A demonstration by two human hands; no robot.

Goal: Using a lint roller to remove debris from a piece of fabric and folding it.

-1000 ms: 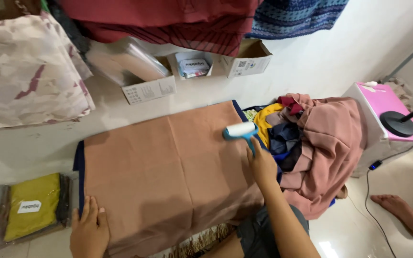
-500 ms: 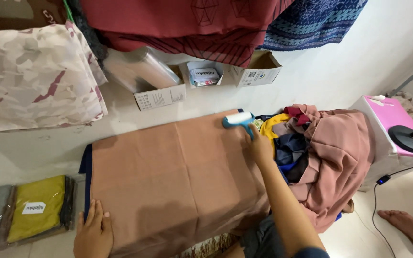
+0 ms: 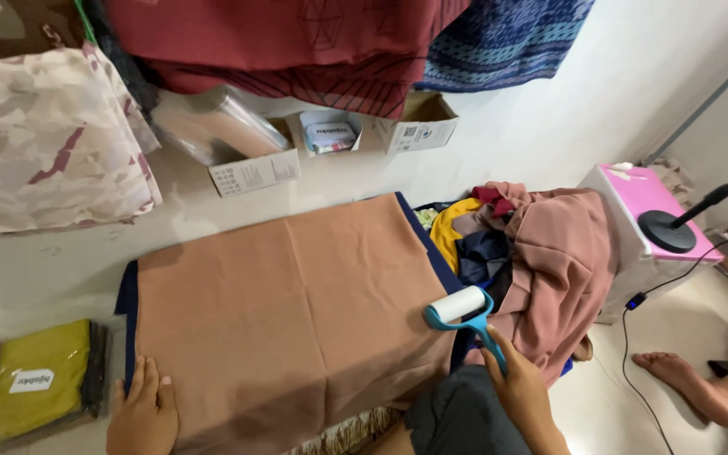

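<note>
— How many lint rollers are out?
— One lint roller [image 3: 458, 305], blue-handled, white roll.
— And hands?
— Two: a left hand [image 3: 143, 413] and a right hand [image 3: 517, 388]. One bare foot [image 3: 686, 383] of another person too.
— Boxes by the wall?
— Three open cardboard boxes [image 3: 254, 173].
— Spread cloths?
— One brown cloth [image 3: 288, 312]. One heap of clothes [image 3: 541, 253] beside it.
— Packed items?
— One yellow packet [image 3: 35, 379] is clear; others beneath it I can't count.

Lint roller [image 3: 463, 310]: smooth teal plastic handle, matt white paper roll, just above the right-hand fingers [image 3: 499, 364]. Brown cloth [image 3: 284, 307] left of them: matt, fine weave, smooth-lying. Bagged yellow garment [image 3: 35, 379] beside the left-hand fingers [image 3: 147, 383]: glossy clear plastic wrap.
</note>
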